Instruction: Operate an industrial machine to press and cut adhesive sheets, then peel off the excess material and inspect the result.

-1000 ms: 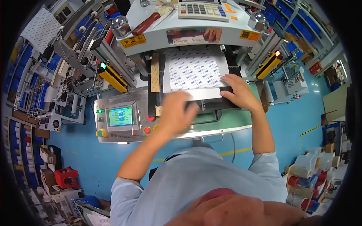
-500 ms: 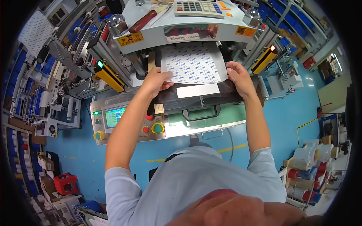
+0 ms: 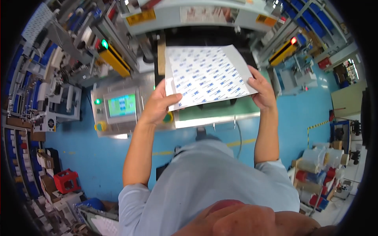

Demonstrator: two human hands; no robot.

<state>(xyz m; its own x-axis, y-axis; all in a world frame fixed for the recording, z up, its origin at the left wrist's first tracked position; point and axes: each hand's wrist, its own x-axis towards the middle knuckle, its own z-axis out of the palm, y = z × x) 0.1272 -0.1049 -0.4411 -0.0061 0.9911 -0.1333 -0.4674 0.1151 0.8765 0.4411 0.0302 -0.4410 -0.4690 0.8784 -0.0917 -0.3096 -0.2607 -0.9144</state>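
On my far left, shelves [image 3: 17,153] curve along the rim of the view, and a red crate [image 3: 67,181] sits on the blue floor [image 3: 92,155]. Next comes the control panel [image 3: 142,84], with a lit screen [image 3: 121,105] and a yellow-and-green knob [image 3: 100,126] at its near left corner. Behind it leans a yellow bar [image 3: 115,59] topped by a green light. My left hand [image 3: 157,104] pinches the lower left corner of the white sheet [image 3: 208,76], thumb flat on top and fingers underneath, just above a green button [image 3: 168,117]. A tan strip [image 3: 161,59] lies beyond that hand, beside the sheet's left edge.

The sheet, printed with rows of blue marks, stretches between my hands in front of the press head [image 3: 157,23]. Its near edge overhangs the green bench [image 3: 220,112] and partly covers a black handle [image 3: 233,101]; whether its far edge touches the dark bed [image 3: 189,37] I cannot tell. My right hand [image 3: 262,89] grips the right edge, thumb on top. Further right stand another yellow bar [image 3: 282,53], red-lit, and some clear film rolls [image 3: 315,161].
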